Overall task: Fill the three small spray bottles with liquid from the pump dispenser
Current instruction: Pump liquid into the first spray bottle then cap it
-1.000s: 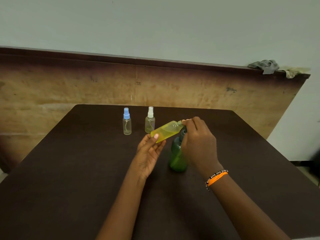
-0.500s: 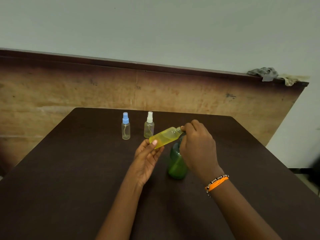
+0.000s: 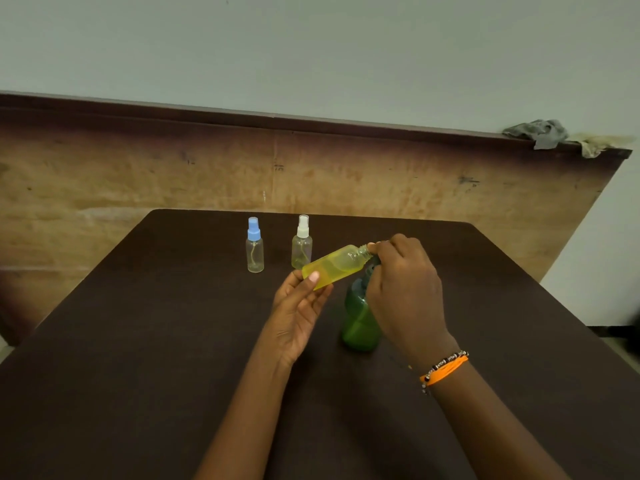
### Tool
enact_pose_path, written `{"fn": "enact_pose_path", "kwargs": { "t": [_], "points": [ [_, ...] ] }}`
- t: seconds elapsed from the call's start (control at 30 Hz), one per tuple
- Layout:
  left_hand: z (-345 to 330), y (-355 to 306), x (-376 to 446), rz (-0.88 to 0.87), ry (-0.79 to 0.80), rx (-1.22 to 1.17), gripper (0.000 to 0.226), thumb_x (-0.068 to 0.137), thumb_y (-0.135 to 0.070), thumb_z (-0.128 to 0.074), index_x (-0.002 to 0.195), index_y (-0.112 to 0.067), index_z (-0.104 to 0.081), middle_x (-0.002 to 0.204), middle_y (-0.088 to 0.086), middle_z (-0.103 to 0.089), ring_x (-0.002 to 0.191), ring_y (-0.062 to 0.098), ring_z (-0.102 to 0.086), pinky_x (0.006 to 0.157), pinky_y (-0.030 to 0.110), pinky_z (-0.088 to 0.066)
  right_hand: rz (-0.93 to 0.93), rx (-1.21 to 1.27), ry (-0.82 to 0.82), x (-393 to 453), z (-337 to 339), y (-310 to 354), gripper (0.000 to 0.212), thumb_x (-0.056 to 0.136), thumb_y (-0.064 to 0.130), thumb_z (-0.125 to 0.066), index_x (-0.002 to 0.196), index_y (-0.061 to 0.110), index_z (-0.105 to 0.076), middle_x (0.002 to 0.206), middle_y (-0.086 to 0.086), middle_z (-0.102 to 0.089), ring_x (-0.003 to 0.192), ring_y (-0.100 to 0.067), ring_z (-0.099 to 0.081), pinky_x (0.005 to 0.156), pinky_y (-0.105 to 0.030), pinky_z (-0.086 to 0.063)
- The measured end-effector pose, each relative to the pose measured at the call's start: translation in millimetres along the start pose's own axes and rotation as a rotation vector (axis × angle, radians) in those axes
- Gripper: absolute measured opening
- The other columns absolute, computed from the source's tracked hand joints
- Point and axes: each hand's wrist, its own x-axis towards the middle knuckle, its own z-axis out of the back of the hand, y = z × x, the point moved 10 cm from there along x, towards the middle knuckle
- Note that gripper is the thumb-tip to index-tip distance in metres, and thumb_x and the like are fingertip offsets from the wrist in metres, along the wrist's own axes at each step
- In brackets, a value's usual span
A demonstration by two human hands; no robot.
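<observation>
— Three small spray bottles are in my view. Which one is in hand?

— I have the yellow spray bottle [image 3: 333,265] held up above the dark table [image 3: 138,341], tilted with its base near-left and its open threaded neck pointing far-right. My left hand [image 3: 298,313] pinches its base between thumb and fingertips, the other fingers lying fairly straight under it.

— And the right hand?

— My right hand [image 3: 403,292] is curled, fingertips gathered at the neck of the yellow bottle. I cannot tell whether they pinch a cap or only touch the rim; the hand hides it.

— Where is the dispenser?

— The green pump dispenser [image 3: 358,320] stands on the table just below and behind my right hand, its pump head mostly covered by it.

— The other two?

— Farther back and left, upright and capped: the blue-capped spray bottle [image 3: 255,247] and the white-capped spray bottle [image 3: 302,245]. The blue one looks empty; the white one I cannot judge.

— So which step?

— I judge it as work on the first bottle's neck, either opening or closing. If it's open, next I need the neck brought under the pump nozzle and the head pressed steadily.
</observation>
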Motion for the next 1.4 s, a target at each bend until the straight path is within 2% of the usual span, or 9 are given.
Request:
{"fn": "enact_pose_path", "kwargs": {
  "t": [0.1, 0.27, 0.33, 0.53, 0.77, 0.97, 1.07, 1.27, 1.4],
  "points": [
    [-1, -1, 0, 0.000, -0.004, 0.010, 0.025, 0.076, -0.012, -0.059, 0.100, -0.009, -0.057, 0.093, 0.002, -0.072, 0.088, 0.011, -0.068, 0.075, 0.020, -0.055, 0.027, -0.009, -0.012, 1, -2, 0, 0.018, 0.073, -0.001, -0.050, 0.080, -0.002, -0.066, 0.077, -0.013, -0.059, 0.072, -0.027, -0.057, 0.053, -0.025, -0.040],
    [-2, 0, 1, -0.008, -0.006, -0.001, 0.029, 0.073, -0.011, -0.058, 0.102, -0.007, -0.056, 0.098, 0.005, -0.069, 0.090, 0.012, -0.068, 0.074, 0.020, -0.055, 0.044, 0.054, -0.162, -20, -7, -9, 0.035, 0.081, -0.004, -0.038, 0.100, -0.008, -0.066, 0.091, -0.019, -0.063, 0.088, -0.023, -0.050, 0.080, -0.027, -0.043],
    [-1, 0, 1, -0.005, -0.014, -0.006, 0.029, 0.073, -0.011, -0.058, 0.101, -0.008, -0.056, 0.096, 0.004, -0.070, 0.089, 0.011, -0.068, 0.074, 0.020, -0.055, 0.044, 0.061, -0.131, -18, -8, -9, 0.035, 0.081, -0.002, -0.037, 0.100, -0.008, -0.066, 0.090, -0.018, -0.063, 0.087, -0.022, -0.049, 0.079, -0.027, -0.043],
    [-3, 0, -1, 0.000, -0.014, 0.023, 0.029, 0.072, -0.013, -0.058, 0.101, -0.008, -0.057, 0.095, 0.003, -0.070, 0.086, 0.010, -0.068, 0.074, 0.019, -0.055, 0.009, 0.030, 0.019, -5, -2, 0, 0.040, 0.079, 0.015, -0.035, 0.096, -0.001, -0.068, 0.086, -0.010, -0.061, 0.080, -0.023, -0.058, 0.060, -0.027, -0.047],
    [-2, -2, 1, -0.010, -0.014, 0.011, 0.028, 0.073, -0.011, -0.058, 0.100, -0.008, -0.056, 0.099, 0.005, -0.068, 0.090, 0.012, -0.067, 0.076, 0.020, -0.055, -0.012, 0.083, -0.090, -21, -13, -11, 0.042, 0.076, 0.000, -0.038, 0.107, -0.008, -0.065, 0.100, -0.019, -0.063, 0.095, -0.025, -0.054, 0.084, -0.027, -0.044],
    [-2, -2, -2, -0.012, -0.029, 0.010, 0.025, 0.071, -0.011, -0.058, 0.096, -0.009, -0.056, 0.093, 0.003, -0.070, 0.087, 0.011, -0.068, 0.077, 0.020, -0.055, -0.016, 0.090, -0.017, -13, -7, -5, 0.042, 0.075, 0.008, -0.038, 0.104, -0.004, -0.066, 0.097, -0.015, -0.063, 0.092, -0.024, -0.057, 0.081, -0.025, -0.042],
    [-2, -3, -1, -0.009, -0.029, 0.013, 0.027, 0.071, -0.011, -0.059, 0.098, -0.009, -0.056, 0.094, 0.004, -0.070, 0.088, 0.011, -0.068, 0.077, 0.020, -0.055, -0.025, 0.099, -0.042, -14, 1, -3, 0.043, 0.075, 0.011, -0.037, 0.102, -0.004, -0.066, 0.097, -0.015, -0.064, 0.092, -0.026, -0.060, 0.082, -0.023, -0.043],
    [-1, -4, 0, -0.026, -0.024, 0.010, 0.022, 0.072, -0.010, -0.058, 0.094, -0.009, -0.056, 0.089, 0.002, -0.071, 0.086, 0.011, -0.068, 0.076, 0.020, -0.055, 0.022, 0.072, -0.103, -24, -7, -6, 0.040, 0.075, 0.000, -0.038, 0.104, -0.008, -0.065, 0.099, -0.020, -0.064, 0.098, -0.024, -0.052, 0.089, -0.027, -0.043],
    [-1, -4, 0, -0.018, -0.028, 0.008, 0.023, 0.072, -0.010, -0.058, 0.095, -0.009, -0.056, 0.091, 0.002, -0.071, 0.086, 0.011, -0.069, 0.075, 0.019, -0.055, 0.038, 0.045, -0.062, -16, -4, -4, 0.036, 0.074, 0.003, -0.038, 0.096, -0.005, -0.066, 0.090, -0.015, -0.063, 0.087, -0.021, -0.051, 0.077, -0.025, -0.042]
  ]
}}
